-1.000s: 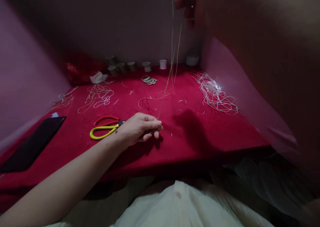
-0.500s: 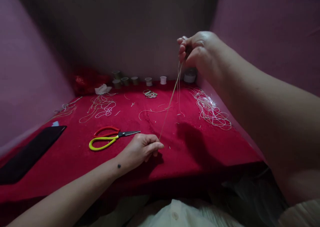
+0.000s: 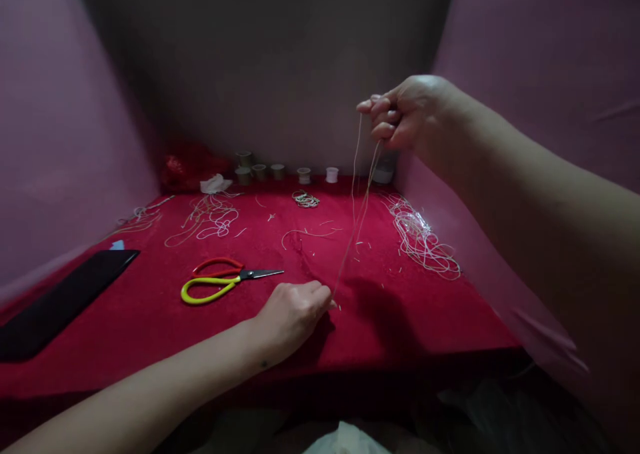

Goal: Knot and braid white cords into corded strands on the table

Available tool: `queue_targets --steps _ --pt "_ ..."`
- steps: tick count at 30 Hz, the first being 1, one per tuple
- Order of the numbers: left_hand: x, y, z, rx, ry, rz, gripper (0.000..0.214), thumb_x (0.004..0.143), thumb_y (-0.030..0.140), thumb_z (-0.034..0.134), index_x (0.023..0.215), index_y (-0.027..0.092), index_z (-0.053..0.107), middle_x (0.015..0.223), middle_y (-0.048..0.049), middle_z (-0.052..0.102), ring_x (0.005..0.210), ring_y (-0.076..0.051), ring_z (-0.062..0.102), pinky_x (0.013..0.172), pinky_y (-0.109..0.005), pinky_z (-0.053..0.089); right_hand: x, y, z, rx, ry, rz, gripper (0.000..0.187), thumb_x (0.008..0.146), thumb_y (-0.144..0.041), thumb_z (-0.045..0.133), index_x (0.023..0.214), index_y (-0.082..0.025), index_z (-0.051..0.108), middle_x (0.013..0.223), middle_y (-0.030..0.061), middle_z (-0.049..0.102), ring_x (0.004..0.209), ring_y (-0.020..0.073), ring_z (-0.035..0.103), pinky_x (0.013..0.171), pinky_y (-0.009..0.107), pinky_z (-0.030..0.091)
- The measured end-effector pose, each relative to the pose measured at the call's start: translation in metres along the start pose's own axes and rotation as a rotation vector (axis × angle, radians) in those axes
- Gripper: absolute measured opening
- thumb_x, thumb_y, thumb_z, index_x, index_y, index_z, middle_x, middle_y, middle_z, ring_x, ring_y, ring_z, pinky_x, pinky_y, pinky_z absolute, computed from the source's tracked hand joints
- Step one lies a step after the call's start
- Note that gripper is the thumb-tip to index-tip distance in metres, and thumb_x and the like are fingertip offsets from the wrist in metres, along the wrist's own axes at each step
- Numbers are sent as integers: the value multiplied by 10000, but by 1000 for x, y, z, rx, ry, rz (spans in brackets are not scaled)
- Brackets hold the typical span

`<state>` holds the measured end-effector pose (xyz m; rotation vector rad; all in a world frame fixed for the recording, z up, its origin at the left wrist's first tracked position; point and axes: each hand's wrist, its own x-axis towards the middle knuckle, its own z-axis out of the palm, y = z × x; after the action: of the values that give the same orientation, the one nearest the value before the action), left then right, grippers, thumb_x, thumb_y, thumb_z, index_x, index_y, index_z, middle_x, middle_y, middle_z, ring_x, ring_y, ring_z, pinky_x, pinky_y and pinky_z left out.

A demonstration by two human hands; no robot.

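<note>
My left hand (image 3: 297, 314) is low over the red cloth, its fingers closed on the lower end of a thin pale cord (image 3: 350, 244). My right hand (image 3: 400, 114) is raised well above the table, fingers curled shut on the upper part of the same cord. Strands run between the two hands, and one loops down from the right fingertips. Left of my left hand lies a pair of scissors (image 3: 213, 282) with one red and one yellow handle, blades pointing right. The exact grip of the left fingertips is hidden behind the hand.
Several thread spools (image 3: 304, 175) stand along the back. A small cord bundle (image 3: 305, 199) lies before them. Loose cords (image 3: 423, 237) lie at right, more cords (image 3: 210, 217) at left. A black flat object (image 3: 65, 307) rests at the left edge; a red bag (image 3: 190, 167) sits behind.
My left hand has turned, with its back more upward, and moved slightly down and right. My right hand has come a little lower and right, its fingers now curled differently around the cord.
</note>
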<state>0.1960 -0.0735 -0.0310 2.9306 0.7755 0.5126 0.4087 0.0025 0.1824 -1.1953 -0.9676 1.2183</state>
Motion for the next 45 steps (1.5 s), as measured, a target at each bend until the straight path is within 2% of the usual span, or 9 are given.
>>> queue_targets --steps 15,26,30,32,34,36,39,42,45 --pt "16 47 1 254 -134 407 95 804 114 432 815 129 525 718 -76 550 576 -199 537 421 -304 404 -34 -3 -9 -197 -9 123 268 895 -77 311 766 -65 545 405 -74 261 350 6 155 366 149 111" --pt "15 73 3 198 -119 481 105 799 117 470 822 117 572 698 -75 566 555 -187 529 426 -296 403 -59 -9 -8 -265 -15 99 354 869 -108 411 563 -196 256 442 -75 180 413 31 131 389 182 98" --pt "22 62 -34 89 -106 324 270 802 388 585 716 134 622 703 -79 602 629 -180 548 523 -282 419 -74 -10 -4 -337 -57 74 296 863 -107 437 596 -182 336 436 -79 189 406 22 123 385 176 100" --pt "32 48 -65 -9 60 123 335 778 461 598 731 133 643 763 -84 609 667 -159 541 568 -263 408 -83 -10 1 -358 -86 73 266 864 -98 423 612 -173 381 431 -82 176 393 20 114 375 173 93" --pt "45 35 -95 -184 337 -38 240 814 363 591 851 134 651 826 -72 612 649 -113 521 613 -246 405 -92 -10 7 -376 -105 71 242 874 -93 391 648 -158 447 431 -84 164 378 19 114 366 167 90" --pt "61 28 -118 -455 471 -113 300 769 300 653 1009 124 613 882 -70 614 664 -104 543 592 -222 405 -100 -10 14 -390 -128 64 252 890 -93 350 696 -146 501 435 -85 153 365 18 115 360 162 94" --pt "83 29 -135 -819 283 -159 427 775 257 643 1160 105 540 817 -60 620 507 -77 521 464 -199 347 -110 -10 21 -391 -189 49 277 904 -103 325 705 -147 512 446 -81 138 355 15 119 353 157 100" --pt "97 32 -140 -947 101 -120 245 824 251 583 957 51 630 673 -48 595 412 -40 456 416 -179 292 -120 -18 23 -387 -200 14 260 906 -106 336 705 -144 497 465 -81 118 352 13 114 345 154 103" --pt "100 27 -143 -993 79 -84 202 834 246 575 796 56 632 589 -16 549 401 -16 441 413 -153 281 -126 -38 16 -366 -166 -66 263 909 -109 341 701 -121 502 486 -80 83 351 8 90 342 155 85"
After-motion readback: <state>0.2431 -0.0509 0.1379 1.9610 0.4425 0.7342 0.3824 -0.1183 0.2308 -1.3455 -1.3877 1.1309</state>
